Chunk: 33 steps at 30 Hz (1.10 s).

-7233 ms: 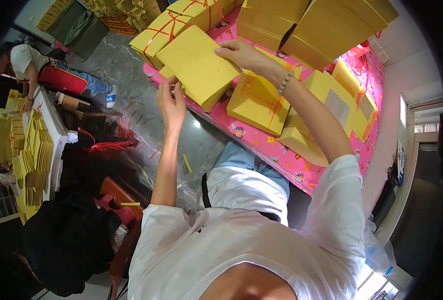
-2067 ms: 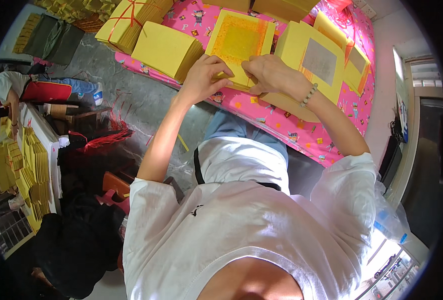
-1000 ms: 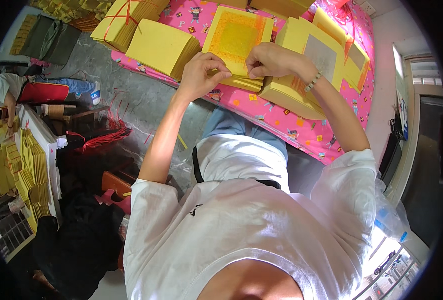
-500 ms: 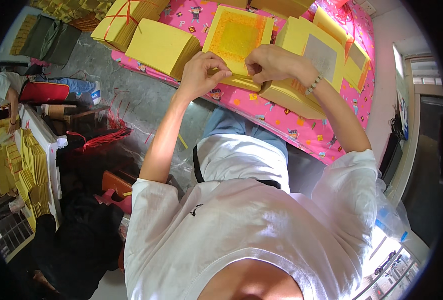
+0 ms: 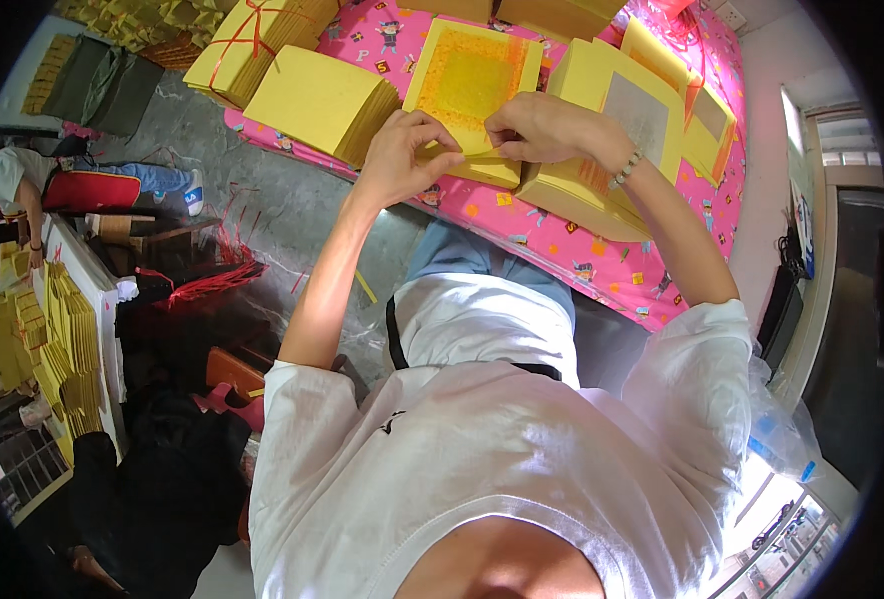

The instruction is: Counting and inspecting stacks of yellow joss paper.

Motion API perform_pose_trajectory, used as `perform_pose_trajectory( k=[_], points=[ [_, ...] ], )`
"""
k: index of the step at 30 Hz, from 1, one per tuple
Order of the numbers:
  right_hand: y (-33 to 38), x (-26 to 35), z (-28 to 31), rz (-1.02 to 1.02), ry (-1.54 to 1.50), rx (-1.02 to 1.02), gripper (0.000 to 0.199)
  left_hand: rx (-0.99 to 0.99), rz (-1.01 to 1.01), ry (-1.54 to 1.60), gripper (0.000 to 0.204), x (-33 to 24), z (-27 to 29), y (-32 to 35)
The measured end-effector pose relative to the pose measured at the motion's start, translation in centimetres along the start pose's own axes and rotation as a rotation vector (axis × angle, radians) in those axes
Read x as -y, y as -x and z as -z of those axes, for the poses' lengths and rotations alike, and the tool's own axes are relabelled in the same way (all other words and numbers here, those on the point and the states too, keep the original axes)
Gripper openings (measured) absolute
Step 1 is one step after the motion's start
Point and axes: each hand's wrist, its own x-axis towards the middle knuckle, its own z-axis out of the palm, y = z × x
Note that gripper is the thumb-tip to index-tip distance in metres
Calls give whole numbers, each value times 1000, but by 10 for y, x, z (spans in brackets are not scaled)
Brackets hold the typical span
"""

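A yellow paper sheet with an orange-bordered gold square [image 5: 476, 80] lies on a low pile of yellow paper in front of me. My left hand [image 5: 409, 160] is at the sheet's near left corner, thumb and fingers pinched on its edge. At the near right corner, my right hand [image 5: 547, 128], with a bead bracelet on its wrist, is closed with its fingertips pressed on the same edge. Between the hands the near edge looks slightly raised. To the left is a stack of plain yellow paper [image 5: 320, 103]; to the right, a thick stack with a silver-grey square [image 5: 633, 108].
A pink patterned cloth [image 5: 562, 235] covers the table. Red-tied yellow bundles [image 5: 252, 50] stand at the far left. At another table [image 5: 107, 309] with yellow paper stacks, a person [image 5: 12, 180] sits. Red strings [image 5: 212, 285] hang near the grey floor.
The near edge of the sheet shows a little more lift between my hands. My left fingers have shifted slightly; my right hand has moved slightly left.
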Motion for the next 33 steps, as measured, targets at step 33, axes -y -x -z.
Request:
perform_pose_trajectory(
  k=[33],
  points=[
    [92,18,0,-94,-1725,-827,34,-107,-317,-154,49,-141,-7,-27]
  ],
)
